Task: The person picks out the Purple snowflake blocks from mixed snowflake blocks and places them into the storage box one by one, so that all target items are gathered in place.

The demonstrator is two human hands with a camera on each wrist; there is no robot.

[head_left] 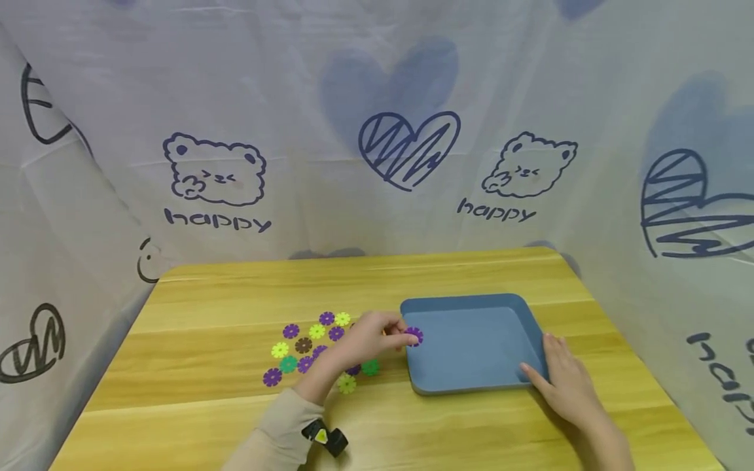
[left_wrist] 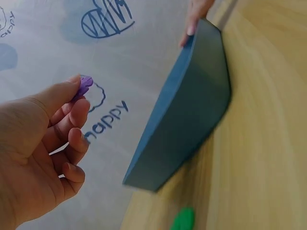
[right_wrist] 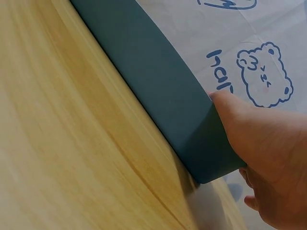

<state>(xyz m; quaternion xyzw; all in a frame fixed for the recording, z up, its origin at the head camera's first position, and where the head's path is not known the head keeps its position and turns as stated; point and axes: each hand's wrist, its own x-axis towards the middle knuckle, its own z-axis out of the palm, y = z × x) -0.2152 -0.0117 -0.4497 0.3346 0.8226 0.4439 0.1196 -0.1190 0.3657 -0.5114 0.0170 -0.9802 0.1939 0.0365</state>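
A purple snowflake disc [head_left: 414, 336], a small notched plastic building piece, is pinched between the thumb and forefinger of my left hand [head_left: 377, 337]. That hand is raised at the left rim of a blue-grey rectangular tray [head_left: 477, 340]; in the left wrist view the disc [left_wrist: 84, 87] is seen nearly edge-on. My right hand [head_left: 568, 386] grips the tray's right side, thumb over the rim and fingers along the outer wall. In the right wrist view the tray's outer wall [right_wrist: 158, 91] meets the hand near a corner. The tray's inside shows no discs.
Several purple, yellow, green and brown discs [head_left: 303, 345] lie loose on the wooden table [head_left: 194, 366] left of the tray, some hidden behind the left forearm. A printed cloth [head_left: 306, 131] hangs behind and at both sides. A black band [head_left: 324, 437] sits on the left wrist.
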